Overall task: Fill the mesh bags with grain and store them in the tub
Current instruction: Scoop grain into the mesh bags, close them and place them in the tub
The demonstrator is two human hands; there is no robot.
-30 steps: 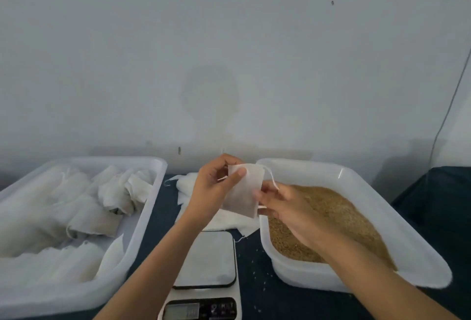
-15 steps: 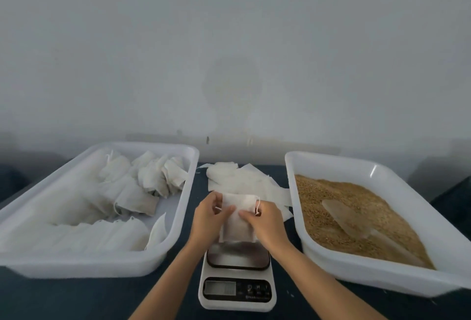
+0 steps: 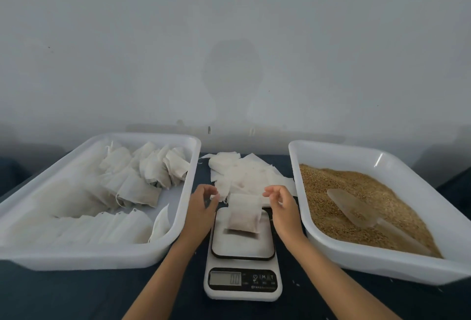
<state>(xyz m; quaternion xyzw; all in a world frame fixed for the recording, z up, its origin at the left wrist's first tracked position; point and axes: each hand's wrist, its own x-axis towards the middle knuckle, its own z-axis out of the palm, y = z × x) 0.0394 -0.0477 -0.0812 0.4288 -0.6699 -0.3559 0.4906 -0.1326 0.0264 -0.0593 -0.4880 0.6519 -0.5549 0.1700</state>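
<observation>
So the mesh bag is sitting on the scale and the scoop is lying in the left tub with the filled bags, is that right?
Not quite: the head view shows the scoop lying in the right tub, on the grain. The mesh bag does sit on the scale.

The scale (image 3: 243, 253) buttons read "M" and "T"; display digits blurred.

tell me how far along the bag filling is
Done: many filled bags lie in the left tub. In hand: one mesh bag sits on the scale, with the left hand and right hand open beside it, not touching. Left: empty bags piled behind the scale, and grain with a scoop in the right tub.
</observation>
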